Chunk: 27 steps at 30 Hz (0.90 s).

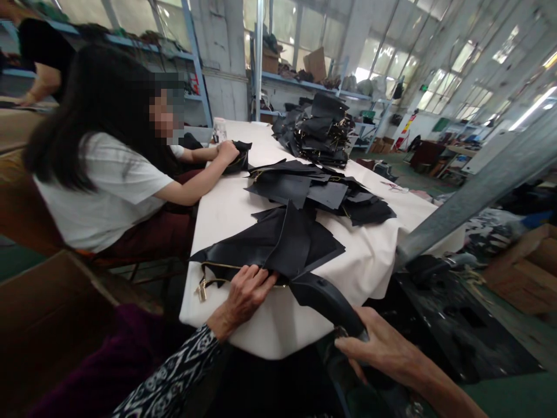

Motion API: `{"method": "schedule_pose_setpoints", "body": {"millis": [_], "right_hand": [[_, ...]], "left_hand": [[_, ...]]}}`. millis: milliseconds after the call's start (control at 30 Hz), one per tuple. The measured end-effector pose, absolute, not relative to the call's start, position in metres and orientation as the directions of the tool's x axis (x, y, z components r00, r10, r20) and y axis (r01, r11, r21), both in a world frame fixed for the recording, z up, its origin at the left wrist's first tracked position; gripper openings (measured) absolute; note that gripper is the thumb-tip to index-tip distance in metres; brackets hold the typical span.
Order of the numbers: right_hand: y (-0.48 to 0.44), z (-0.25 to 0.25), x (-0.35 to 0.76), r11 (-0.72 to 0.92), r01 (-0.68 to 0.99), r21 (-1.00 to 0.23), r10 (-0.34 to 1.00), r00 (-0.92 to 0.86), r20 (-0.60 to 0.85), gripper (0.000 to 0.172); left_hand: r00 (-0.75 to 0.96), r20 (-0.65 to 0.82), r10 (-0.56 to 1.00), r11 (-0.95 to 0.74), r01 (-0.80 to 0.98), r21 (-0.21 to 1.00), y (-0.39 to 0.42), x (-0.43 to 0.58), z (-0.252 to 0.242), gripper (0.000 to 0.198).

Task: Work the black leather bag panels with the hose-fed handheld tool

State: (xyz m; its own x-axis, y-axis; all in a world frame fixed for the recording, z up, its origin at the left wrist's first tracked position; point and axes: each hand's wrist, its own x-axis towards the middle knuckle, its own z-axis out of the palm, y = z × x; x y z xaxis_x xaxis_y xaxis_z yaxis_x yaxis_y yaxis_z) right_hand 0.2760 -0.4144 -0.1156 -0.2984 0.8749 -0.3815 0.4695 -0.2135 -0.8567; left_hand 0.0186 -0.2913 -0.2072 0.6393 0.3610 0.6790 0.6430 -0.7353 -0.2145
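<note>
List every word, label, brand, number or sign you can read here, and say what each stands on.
No text is readable.
Green sign high in the background: too small to read.
Red-and-yellow sign at the far wall: too blurred to read.
White container on the table: any print is too small.
Front stack of black pieces: no lettering shows.

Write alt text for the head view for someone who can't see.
A person's left hand touches black sheets by a gold zipper on a white tablecloth; the right hand grips a curved black object. A co-worker sits at left, near more black piles.
</note>
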Motion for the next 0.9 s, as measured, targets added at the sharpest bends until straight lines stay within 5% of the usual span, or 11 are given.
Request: {"method": "schedule_pose_setpoints", "body": {"millis": [233,900], "right_hand": [[-0.421,-0.096,0.294,-0.184,0.559,-0.808,0.926,-0.178,-0.334,0.021],[-0.443,-0.099,0.293,-0.322,0.674,-0.664,0.792,-0.192,-0.579,0.039]], "left_hand": [[0.66,0.651,0.375,-0.741,0.635,-0.218,-0.285,0.019,-0.212,0.023],[0.673,0.638,0.375,-0.741,0.631,-0.23,-0.284,0.021,-0.211,0.021]]}}
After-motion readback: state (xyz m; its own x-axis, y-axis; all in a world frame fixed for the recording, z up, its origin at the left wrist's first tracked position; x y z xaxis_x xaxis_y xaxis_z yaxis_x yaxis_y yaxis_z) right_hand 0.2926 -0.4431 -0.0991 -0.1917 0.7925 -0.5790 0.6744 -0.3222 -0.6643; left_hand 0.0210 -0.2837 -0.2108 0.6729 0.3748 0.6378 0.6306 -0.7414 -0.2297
